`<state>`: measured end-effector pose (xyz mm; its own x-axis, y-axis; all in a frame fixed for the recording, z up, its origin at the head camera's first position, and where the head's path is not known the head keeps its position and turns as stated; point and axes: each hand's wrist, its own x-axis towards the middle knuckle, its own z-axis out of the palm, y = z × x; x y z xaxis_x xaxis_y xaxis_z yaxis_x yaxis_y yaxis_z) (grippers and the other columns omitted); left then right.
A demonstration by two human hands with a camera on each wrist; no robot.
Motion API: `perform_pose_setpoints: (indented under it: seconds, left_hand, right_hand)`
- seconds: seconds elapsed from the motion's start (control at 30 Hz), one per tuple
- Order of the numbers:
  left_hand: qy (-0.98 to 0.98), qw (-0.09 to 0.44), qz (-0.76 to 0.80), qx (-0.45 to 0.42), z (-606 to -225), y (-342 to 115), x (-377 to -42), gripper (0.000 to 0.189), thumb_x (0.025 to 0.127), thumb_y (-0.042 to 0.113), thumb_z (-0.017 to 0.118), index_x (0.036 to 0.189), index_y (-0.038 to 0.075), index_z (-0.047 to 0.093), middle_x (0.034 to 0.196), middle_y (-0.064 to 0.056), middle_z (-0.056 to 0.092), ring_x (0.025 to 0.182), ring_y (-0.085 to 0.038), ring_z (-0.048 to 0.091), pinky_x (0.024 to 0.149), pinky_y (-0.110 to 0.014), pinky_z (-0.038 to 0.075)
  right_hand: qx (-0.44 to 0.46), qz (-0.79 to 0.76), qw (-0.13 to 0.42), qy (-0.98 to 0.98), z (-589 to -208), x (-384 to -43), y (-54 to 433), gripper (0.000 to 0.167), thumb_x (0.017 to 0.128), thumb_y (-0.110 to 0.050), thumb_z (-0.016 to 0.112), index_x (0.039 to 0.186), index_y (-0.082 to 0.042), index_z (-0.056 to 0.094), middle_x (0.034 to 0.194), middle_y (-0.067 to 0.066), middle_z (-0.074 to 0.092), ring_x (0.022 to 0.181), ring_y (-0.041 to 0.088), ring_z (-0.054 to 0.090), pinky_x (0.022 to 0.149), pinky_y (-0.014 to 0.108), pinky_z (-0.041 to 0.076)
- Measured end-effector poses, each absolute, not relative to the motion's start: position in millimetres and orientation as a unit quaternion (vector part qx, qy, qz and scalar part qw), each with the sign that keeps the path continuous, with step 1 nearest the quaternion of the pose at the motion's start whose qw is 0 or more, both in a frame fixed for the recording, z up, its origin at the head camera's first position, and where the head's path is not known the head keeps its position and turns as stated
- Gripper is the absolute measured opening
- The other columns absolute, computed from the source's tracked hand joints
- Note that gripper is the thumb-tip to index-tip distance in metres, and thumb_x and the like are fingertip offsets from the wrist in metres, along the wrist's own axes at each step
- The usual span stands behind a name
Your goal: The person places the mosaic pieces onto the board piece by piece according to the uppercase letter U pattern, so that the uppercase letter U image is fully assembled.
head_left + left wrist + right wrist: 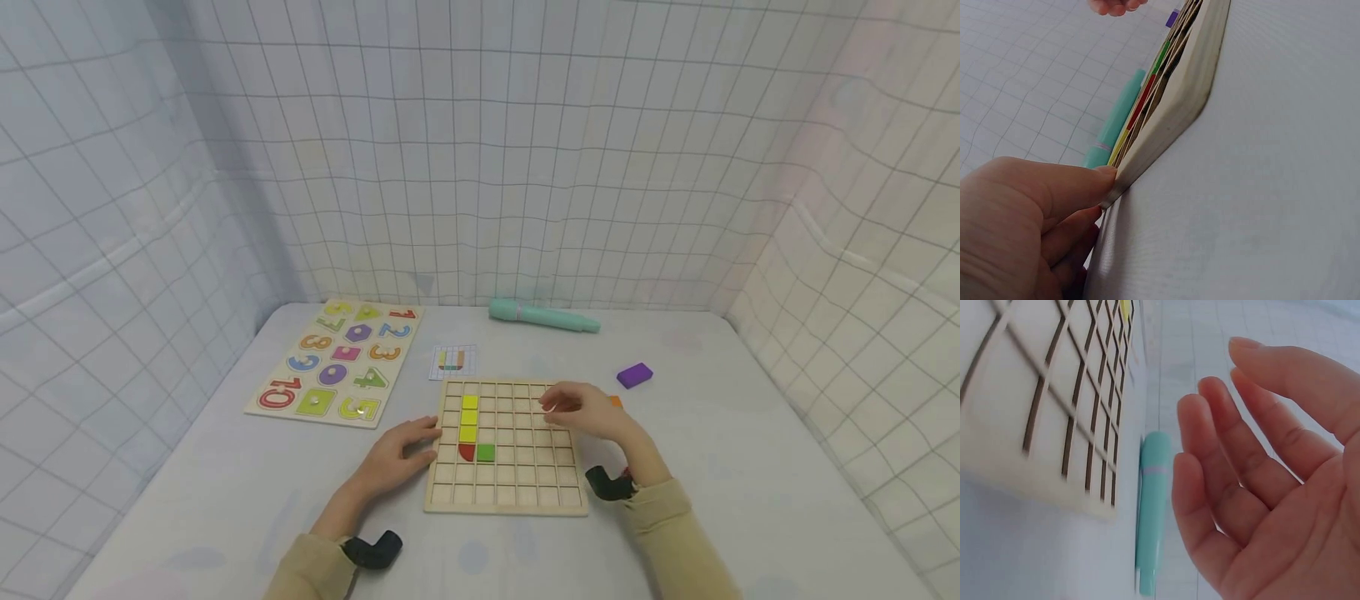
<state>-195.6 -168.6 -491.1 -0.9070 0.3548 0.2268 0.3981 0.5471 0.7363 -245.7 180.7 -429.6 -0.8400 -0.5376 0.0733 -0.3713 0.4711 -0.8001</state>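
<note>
A wooden grid board point(507, 510) lies on the table with several tiles in it. Yellow square tiles point(468, 417) run down one column, ending at a red quarter-round tile point(467, 452), with a green square tile point(486, 452) to its right. My left hand point(393, 457) rests at the board's left edge, thumb and fingertips spread apart and touching its side. Over the board's upper right part hovers my right hand point(588, 411), fingers loosely bent. The right wrist view shows nothing in its palm point(1285, 531).
A number puzzle board point(300, 379) lies at the left, and a small pattern card point(452, 362) behind the grid board. Farther back is a teal pen-shaped tube point(543, 317). A purple block point(634, 375) sits at the right; an orange piece point(616, 401) shows partly behind my right hand.
</note>
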Motion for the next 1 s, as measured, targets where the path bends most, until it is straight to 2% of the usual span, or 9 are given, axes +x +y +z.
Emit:
perform_pose_setpoints:
  seconds: [0.3, 0.5, 0.67, 1.0]
  left_hand:
    - [-0.877, 0.022, -0.432, -0.211, -492.6, -169.4, -195.6, 0.036, 0.087, 0.019, 0.067, 0.120, 0.005, 0.063, 0.136, -0.010, 0.051, 0.130, -0.031, 0.041, 0.110, -0.050, 0.026]
    - [-0.877, 0.028, -0.427, -0.217, -492.4, -169.4, -195.8, 0.036, 0.086, 0.019, 0.067, 0.120, 0.005, 0.064, 0.136, -0.010, 0.052, 0.130, -0.030, 0.041, 0.111, -0.048, 0.026]
    - [-0.880, 0.032, -0.422, -0.218, -492.3, -169.2, -195.7, 0.036, 0.086, 0.020, 0.067, 0.120, 0.006, 0.064, 0.136, -0.010, 0.052, 0.130, -0.031, 0.041, 0.111, -0.049, 0.026]
    - [-0.876, 0.033, -0.428, -0.219, -492.3, -169.4, -195.9, 0.036, 0.086, 0.018, 0.068, 0.119, 0.005, 0.064, 0.136, -0.011, 0.051, 0.129, -0.032, 0.041, 0.110, -0.051, 0.028]
  right_hand:
    - [-0.189, -0.448, 0.049, 0.873, -431.6, -244.6, 228.1, 0.035, 0.086, -0.026, 0.069, 0.113, -0.004, 0.063, 0.104, 0.003, 0.065, 0.095, 0.020, 0.060, 0.082, 0.035, 0.052]
    - [-0.181, -0.445, 0.033, 0.877, -435.8, -241.6, 254.3, 0.035, 0.088, -0.025, 0.067, 0.114, -0.001, 0.062, 0.105, 0.007, 0.065, 0.094, 0.021, 0.061, 0.080, 0.027, 0.053]
    - [-0.180, -0.451, 0.031, 0.873, -438.7, -237.7, 267.6, 0.031, 0.088, -0.018, 0.066, 0.112, 0.001, 0.062, 0.104, 0.011, 0.065, 0.093, 0.022, 0.061, 0.079, 0.023, 0.052]
    - [-0.134, -0.456, 0.045, 0.879, -452.2, -232.0, 279.2, 0.030, 0.087, -0.024, 0.067, 0.108, -0.004, 0.062, 0.102, 0.007, 0.065, 0.093, 0.021, 0.060, 0.080, 0.026, 0.052]
